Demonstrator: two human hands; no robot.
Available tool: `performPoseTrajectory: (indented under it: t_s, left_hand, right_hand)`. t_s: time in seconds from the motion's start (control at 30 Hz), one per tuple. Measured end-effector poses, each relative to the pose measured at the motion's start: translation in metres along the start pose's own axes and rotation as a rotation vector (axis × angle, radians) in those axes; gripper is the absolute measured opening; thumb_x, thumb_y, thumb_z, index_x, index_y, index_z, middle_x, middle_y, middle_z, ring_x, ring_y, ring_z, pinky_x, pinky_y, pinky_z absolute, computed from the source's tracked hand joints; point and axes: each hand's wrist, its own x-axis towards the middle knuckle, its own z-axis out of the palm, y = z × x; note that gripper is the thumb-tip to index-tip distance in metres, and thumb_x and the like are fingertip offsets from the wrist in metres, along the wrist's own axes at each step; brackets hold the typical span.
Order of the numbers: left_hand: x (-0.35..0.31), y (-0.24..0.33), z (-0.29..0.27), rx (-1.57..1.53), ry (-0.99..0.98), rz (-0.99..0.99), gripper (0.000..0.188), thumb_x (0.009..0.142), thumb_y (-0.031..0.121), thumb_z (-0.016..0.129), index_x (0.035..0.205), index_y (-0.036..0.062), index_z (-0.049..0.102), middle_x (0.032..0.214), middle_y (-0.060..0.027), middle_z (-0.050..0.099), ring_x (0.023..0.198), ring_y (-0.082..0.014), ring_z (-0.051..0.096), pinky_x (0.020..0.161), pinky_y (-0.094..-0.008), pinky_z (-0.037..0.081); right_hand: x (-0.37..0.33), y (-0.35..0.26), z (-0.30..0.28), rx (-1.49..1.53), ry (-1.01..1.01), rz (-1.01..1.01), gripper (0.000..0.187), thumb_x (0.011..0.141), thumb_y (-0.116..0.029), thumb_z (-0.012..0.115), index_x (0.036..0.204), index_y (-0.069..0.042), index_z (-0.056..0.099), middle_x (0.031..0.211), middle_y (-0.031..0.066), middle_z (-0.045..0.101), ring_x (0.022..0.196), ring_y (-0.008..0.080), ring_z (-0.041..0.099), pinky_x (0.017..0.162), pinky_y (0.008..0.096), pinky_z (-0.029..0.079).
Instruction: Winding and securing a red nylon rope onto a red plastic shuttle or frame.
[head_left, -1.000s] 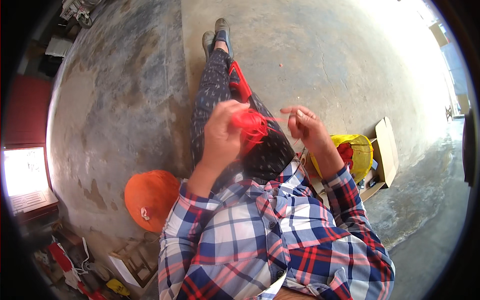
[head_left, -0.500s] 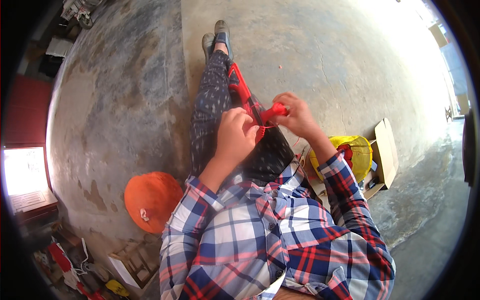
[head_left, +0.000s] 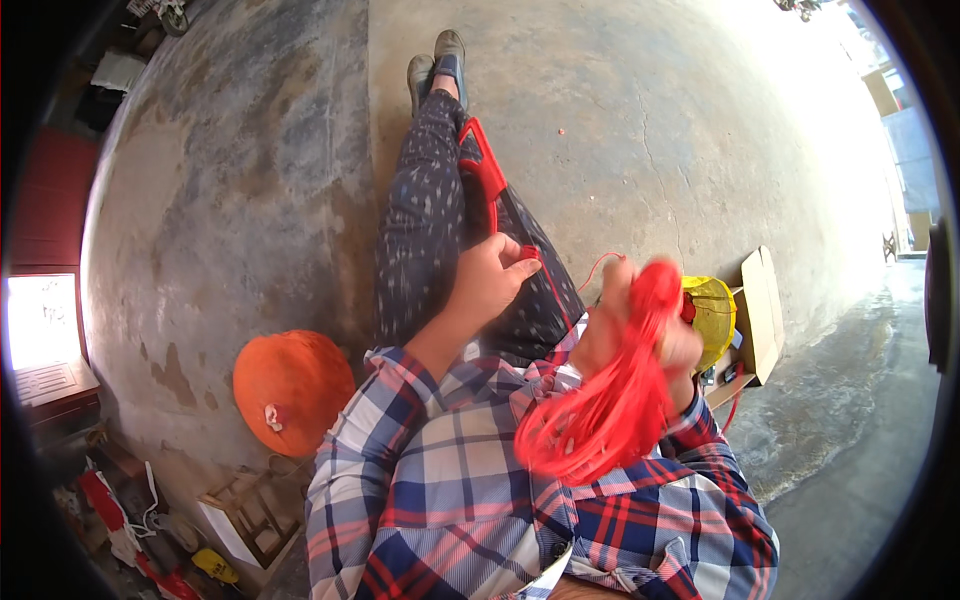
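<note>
My right hand [head_left: 602, 335], blurred by motion, grips a red tassel [head_left: 610, 400] of many long strands, which swings out in front of my shirt. Over my lap, my left hand [head_left: 487, 275] pinches a small red piece [head_left: 530, 254] between thumb and fingertips; its exact kind is hidden. From there a thin red cord [head_left: 553, 290] runs down toward my right hand. A red frame-like item [head_left: 484, 160] with a handle-like loop lies along my legs, just beyond my left hand.
An orange round cushion-like object [head_left: 295, 392] sits on the floor at my left. To my right stand a yellow round container [head_left: 710, 320] and an open cardboard box [head_left: 762, 315]. A small wooden frame [head_left: 255, 520] lies at the lower left.
My right hand has pulled back toward my chest, and the tassel strands now hang spread from it. My left hand stays over my lap, slightly to the right. The red frame-like item remains on my legs.
</note>
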Motion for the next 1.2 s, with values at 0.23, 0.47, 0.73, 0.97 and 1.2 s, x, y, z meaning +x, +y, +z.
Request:
performPoseTrajectory:
  t_s: [0.23,0.47,0.73,0.97,1.2]
  left_hand:
    - [-0.001,0.016,0.017,0.398,0.594,0.698,0.028,0.078,0.006,0.074,0.102,0.0002,0.060,0.080,-0.0074,0.061,0.071,-0.0162,0.062,0.064,-0.0284,0.049]
    - [0.021,-0.006,-0.014,-0.459,0.296,0.099,0.004,0.092,0.008,0.061,0.091,0.0043,0.058,0.069,-0.0017,0.059,0.063,-0.0028,0.050,0.056,-0.0206,0.042]
    - [0.020,-0.010,-0.019,-0.578,0.016,-0.375,0.025,0.096,0.034,0.055,0.090,0.0096,0.056,0.059,0.0036,0.046,0.041,-0.0051,0.037,0.035,-0.0221,0.024]
    - [0.012,0.025,-0.027,-0.550,0.219,-0.028,0.017,0.092,0.017,0.056,0.077,0.0102,0.054,0.062,0.0048,0.048,0.045,-0.0027,0.039,0.036,-0.0203,0.027]
    - [0.015,0.023,-0.038,-1.003,-0.046,-0.307,0.018,0.091,0.020,0.061,0.077,0.0124,0.053,0.065,0.0011,0.050,0.042,-0.0041,0.033,0.035,-0.0207,0.022]
  right_hand:
    - [-0.005,-0.083,0.026,-0.371,-0.638,-0.454,0.035,0.076,-0.018,0.079,0.089,-0.008,0.047,0.061,0.0100,0.054,0.042,0.0190,0.039,0.046,0.0360,0.037]
    - [0.050,-0.070,-0.038,-1.742,-0.085,-0.109,0.029,0.067,-0.011,0.079,0.093,-0.003,0.069,0.074,0.0077,0.059,0.067,0.0202,0.059,0.062,0.0328,0.047]
    - [0.095,0.010,-0.111,-1.676,0.094,0.041,0.024,0.076,-0.014,0.072,0.099,-0.006,0.069,0.089,0.0132,0.067,0.080,0.0313,0.065,0.072,0.0374,0.051]
    - [0.084,0.015,-0.084,-1.570,0.033,-0.222,0.028,0.077,-0.013,0.075,0.101,-0.001,0.067,0.102,0.0140,0.065,0.093,0.0263,0.064,0.083,0.0349,0.051]
    - [0.085,-0.025,-0.115,-0.601,0.306,-0.323,0.021,0.093,-0.014,0.060,0.112,-0.006,0.062,0.104,0.0042,0.066,0.099,0.0140,0.061,0.088,0.0322,0.048]
